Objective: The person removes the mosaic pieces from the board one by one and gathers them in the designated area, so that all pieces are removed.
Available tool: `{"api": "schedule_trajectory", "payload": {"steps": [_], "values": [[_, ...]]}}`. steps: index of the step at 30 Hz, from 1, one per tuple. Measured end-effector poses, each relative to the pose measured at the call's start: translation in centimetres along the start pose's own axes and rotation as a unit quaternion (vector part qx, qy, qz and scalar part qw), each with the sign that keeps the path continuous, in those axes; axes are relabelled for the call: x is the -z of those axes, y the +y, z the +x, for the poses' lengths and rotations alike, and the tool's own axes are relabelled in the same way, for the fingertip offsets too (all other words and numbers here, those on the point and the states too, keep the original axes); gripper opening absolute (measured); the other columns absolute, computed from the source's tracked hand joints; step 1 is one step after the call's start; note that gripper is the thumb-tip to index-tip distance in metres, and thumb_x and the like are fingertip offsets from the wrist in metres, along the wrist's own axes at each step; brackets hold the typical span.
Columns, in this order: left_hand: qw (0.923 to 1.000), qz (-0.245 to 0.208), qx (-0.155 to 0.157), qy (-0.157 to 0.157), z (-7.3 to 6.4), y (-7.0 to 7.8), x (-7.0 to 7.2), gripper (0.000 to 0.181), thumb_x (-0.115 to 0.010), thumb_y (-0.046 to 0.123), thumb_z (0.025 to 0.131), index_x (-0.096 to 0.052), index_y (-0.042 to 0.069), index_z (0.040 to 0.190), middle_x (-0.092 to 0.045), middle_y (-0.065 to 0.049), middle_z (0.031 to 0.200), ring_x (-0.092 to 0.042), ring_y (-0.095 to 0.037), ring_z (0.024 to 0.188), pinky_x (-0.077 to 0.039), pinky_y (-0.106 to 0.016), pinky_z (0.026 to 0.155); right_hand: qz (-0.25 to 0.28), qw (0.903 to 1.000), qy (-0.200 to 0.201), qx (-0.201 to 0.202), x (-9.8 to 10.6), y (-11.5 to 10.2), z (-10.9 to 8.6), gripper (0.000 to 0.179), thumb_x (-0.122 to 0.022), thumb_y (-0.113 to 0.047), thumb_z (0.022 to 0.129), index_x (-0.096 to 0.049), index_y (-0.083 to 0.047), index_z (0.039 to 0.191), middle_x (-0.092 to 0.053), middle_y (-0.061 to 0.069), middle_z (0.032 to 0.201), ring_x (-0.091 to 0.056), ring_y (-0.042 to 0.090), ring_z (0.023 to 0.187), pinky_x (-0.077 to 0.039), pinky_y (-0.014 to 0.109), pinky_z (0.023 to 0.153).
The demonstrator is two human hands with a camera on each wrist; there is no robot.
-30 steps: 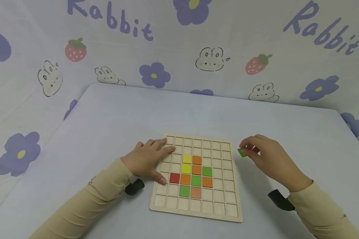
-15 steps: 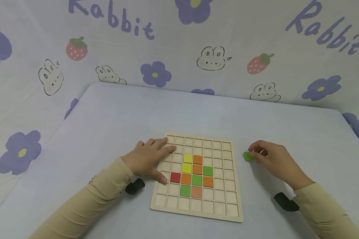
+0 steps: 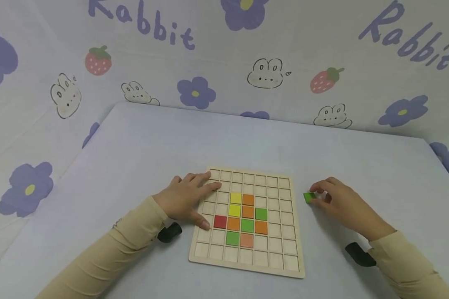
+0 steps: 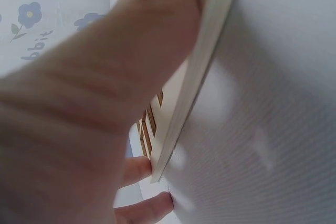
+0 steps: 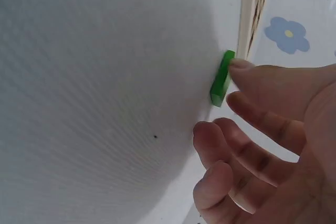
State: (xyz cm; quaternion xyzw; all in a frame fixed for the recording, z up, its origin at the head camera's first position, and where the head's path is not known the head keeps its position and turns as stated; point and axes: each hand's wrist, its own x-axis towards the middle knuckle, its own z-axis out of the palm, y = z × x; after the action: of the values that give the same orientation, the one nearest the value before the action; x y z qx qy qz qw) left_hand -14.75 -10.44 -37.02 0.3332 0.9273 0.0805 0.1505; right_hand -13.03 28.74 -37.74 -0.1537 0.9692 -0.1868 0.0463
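Note:
A square wooden grid board (image 3: 246, 265) lies on the table in the head view. Set in its middle cells are several coloured square tiles, among them a red tile (image 3: 220, 221), a yellow tile (image 3: 235, 210) and a salmon tile (image 3: 246, 240). My left hand (image 3: 181, 199) rests over the board's left edge with fingers spread. Right of the board, a loose green tile (image 3: 308, 198) lies flat on the table. Beside it my right hand (image 3: 340, 205) has thumb and index apart; in the right wrist view the thumb tip touches the green tile (image 5: 221, 80).
The pale tabletop (image 3: 153, 137) stretches behind and around the board. A patterned cloth backdrop (image 3: 224, 54) with flowers, strawberries and rabbits rises behind it. Dark wrist devices (image 3: 360, 254) sit below both sleeves.
My right hand has carried the green tile rightward and down onto the table, and its thumb and index finger have spread apart. The left hand has stayed on the board.

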Motion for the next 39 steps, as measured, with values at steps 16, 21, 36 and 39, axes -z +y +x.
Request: {"api": "schedule_trajectory", "payload": {"steps": [16,21,36,39], "values": [[0.9999,0.004,0.007,-0.009,0.0,-0.2,0.0,0.106,-0.075,0.064,0.066,-0.029,0.022,0.151,-0.021,-0.014,0.157,-0.03,-0.036,0.138,-0.032,-0.062,0.098,-0.033,0.9994,0.007,0.012,0.5,-2.4,-0.2,0.038,-0.067,-0.023,0.09,-0.053,0.0,0.117,-0.049,0.015,0.111,-0.057,0.023,0.086,-0.048,0.033,0.066],[1.0,0.001,0.003,-0.007,0.0,-0.1,0.0,0.105,-0.075,0.064,0.066,-0.03,0.022,0.151,-0.022,-0.015,0.157,-0.03,-0.036,0.139,-0.032,-0.062,0.098,-0.038,0.9957,0.046,0.071,1.0,-5.7,-0.4,0.034,-0.068,-0.02,0.089,-0.057,-0.003,0.116,-0.054,0.01,0.111,-0.06,0.021,0.086,-0.051,0.033,0.068],[0.9999,0.01,0.004,-0.01,-0.3,-0.1,0.1,0.103,-0.072,0.065,0.069,-0.029,0.022,0.151,-0.021,-0.014,0.157,-0.03,-0.036,0.138,-0.033,-0.061,0.099,-0.021,0.9877,-0.039,0.15,-2.5,-10.3,1.6,0.022,-0.073,-0.016,0.085,-0.064,-0.011,0.105,-0.061,-0.002,0.101,-0.059,0.013,0.093,-0.051,0.028,0.078],[0.9999,0.01,0.001,-0.009,-0.2,0.0,0.1,0.103,-0.071,0.065,0.07,-0.028,0.022,0.152,-0.021,-0.014,0.158,-0.03,-0.036,0.139,-0.032,-0.061,0.099,-0.023,0.9876,-0.052,0.147,-2.9,-10.6,1.7,0.022,-0.073,-0.017,0.085,-0.065,-0.012,0.105,-0.061,-0.003,0.1,-0.058,0.011,0.092,-0.051,0.028,0.08]]}}
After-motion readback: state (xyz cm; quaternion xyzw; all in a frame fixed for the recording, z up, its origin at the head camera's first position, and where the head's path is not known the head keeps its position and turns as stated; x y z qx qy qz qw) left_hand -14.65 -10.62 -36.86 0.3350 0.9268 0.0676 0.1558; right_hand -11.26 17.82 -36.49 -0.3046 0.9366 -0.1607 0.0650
